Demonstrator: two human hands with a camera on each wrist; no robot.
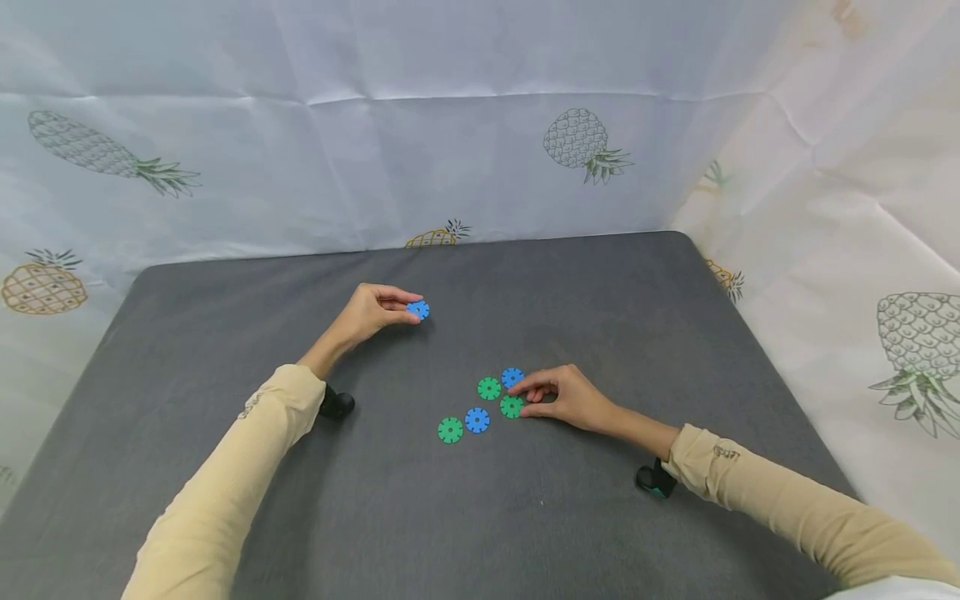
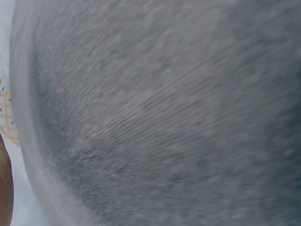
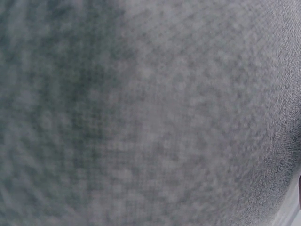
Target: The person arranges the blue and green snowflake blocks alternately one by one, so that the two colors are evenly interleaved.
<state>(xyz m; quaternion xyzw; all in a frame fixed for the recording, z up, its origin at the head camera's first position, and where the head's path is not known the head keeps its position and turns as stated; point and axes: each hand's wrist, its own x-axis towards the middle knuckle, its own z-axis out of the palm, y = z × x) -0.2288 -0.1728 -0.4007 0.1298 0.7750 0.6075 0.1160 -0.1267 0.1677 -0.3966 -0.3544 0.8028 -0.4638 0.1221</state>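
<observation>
My left hand (image 1: 369,312) pinches a blue notched disc (image 1: 418,310) between thumb and fingers, above the left-centre of the grey table. The right hand (image 1: 567,400) is low over the table, with its thumb and index finger at the edges of a green notched disc (image 1: 512,407). Just beyond its index finger lies another blue disc (image 1: 512,377), with a green disc (image 1: 489,388) to its left. Nearer the front, a blue disc (image 1: 477,420) and a green disc (image 1: 450,430) lie side by side. Both wrist views show mostly blurred cloth.
Grey cloth covers the table (image 1: 420,517). A pale pineapple-print curtain (image 1: 465,150) hangs behind it and along the right side. Dark wrist devices sit under the left cuff (image 1: 297,396) and the right cuff (image 1: 693,458).
</observation>
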